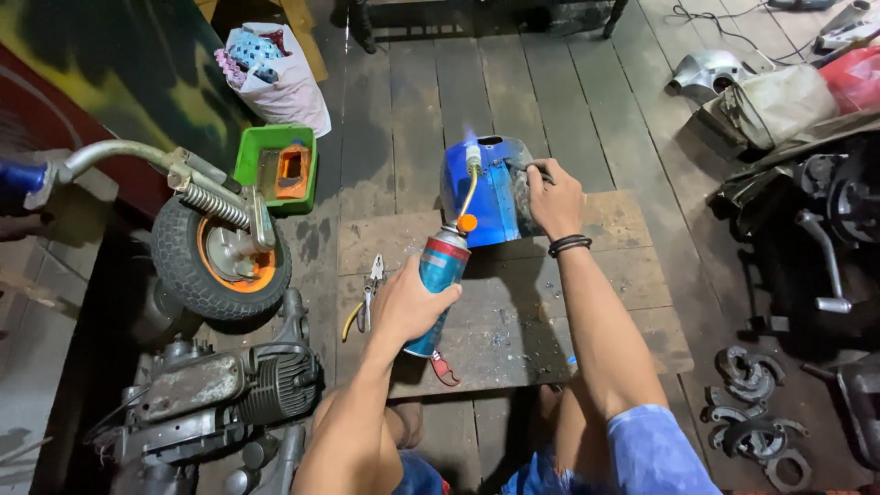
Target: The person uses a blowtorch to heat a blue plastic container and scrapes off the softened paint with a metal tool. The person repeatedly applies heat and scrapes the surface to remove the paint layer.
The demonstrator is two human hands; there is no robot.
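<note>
Below, scuffed plywood board (632, 275), plank floor (431, 119).

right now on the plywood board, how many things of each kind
gas torch canister, in the left hand: 1
blue metal shell, steadied by the right hand: 1
pliers: 1
red-handled tool, partly hidden under the canister: 1
total: 4

A repair workshop: small engine (220, 390), loose wheel (220, 261), metal parts (752, 412) on plank floor (422, 101).
</note>
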